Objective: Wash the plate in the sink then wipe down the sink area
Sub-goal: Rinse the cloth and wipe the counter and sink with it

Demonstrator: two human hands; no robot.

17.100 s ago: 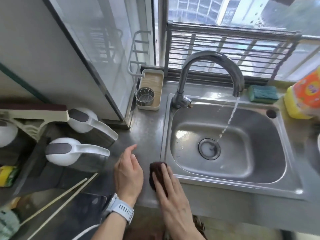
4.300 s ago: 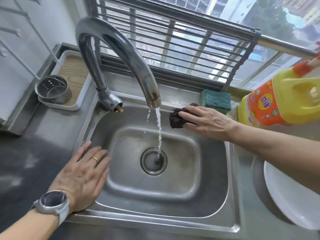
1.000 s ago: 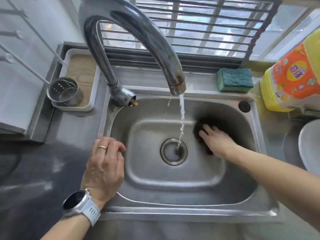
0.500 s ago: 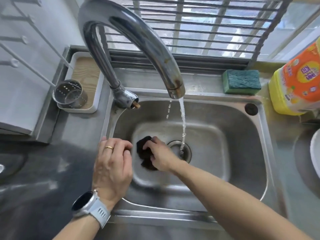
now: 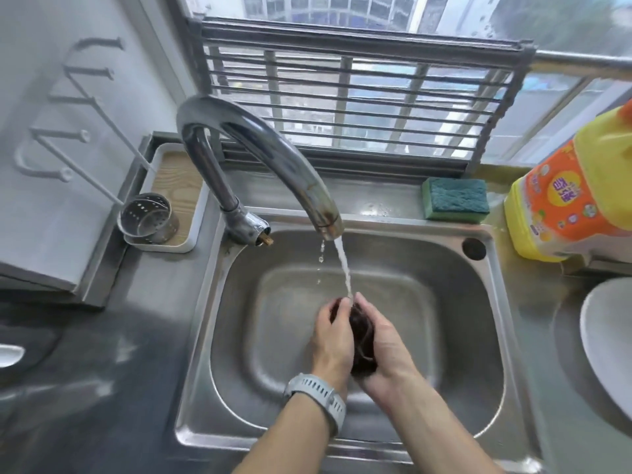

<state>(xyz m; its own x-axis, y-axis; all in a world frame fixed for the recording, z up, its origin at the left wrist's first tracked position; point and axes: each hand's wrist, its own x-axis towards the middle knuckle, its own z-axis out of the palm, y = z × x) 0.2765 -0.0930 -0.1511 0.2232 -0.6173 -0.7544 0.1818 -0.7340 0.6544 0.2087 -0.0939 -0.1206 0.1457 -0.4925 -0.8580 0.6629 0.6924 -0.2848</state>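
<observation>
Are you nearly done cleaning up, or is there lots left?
Nearly, it looks. The white plate already sits on the counter right of the sink, so washing it seems finished. Right now the left hand and right hand squeeze the dark cloth together under the running faucet. Left to do, probably: turning the water off and perhaps more wiping.

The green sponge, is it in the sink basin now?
No, the green sponge lies on the ledge behind the sink, beside the yellow bottle.
</observation>
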